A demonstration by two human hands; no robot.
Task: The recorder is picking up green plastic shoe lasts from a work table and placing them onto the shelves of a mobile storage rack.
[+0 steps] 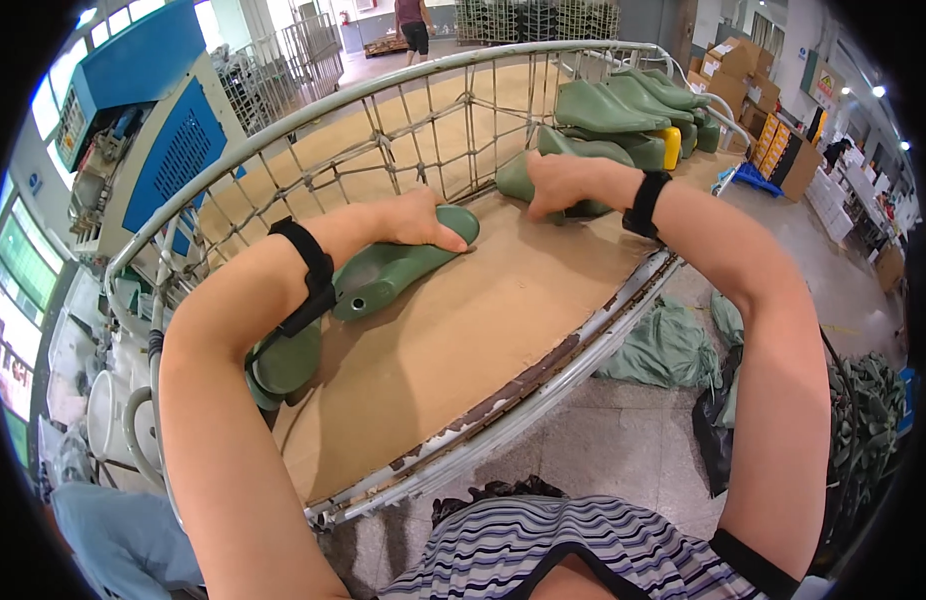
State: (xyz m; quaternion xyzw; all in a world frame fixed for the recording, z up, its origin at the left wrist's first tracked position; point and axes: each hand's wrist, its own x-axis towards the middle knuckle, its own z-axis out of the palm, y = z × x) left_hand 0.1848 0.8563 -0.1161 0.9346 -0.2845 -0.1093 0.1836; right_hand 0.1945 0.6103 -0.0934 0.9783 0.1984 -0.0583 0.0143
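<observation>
My left hand rests palm down on a green plastic shoe last lying on the brown board of a wire cart. My right hand grips another green shoe last further back on the board. Each wrist carries a black band. Another green last lies partly hidden under my left forearm. Several more green lasts are stacked at the far right of the cart, with a yellow piece among them.
A wire mesh wall with a metal rail rings the cart's back. A blue and white machine stands to the left. Green bags and dark bundles lie on the floor at right. Cardboard boxes are stacked beyond. A person stands far back.
</observation>
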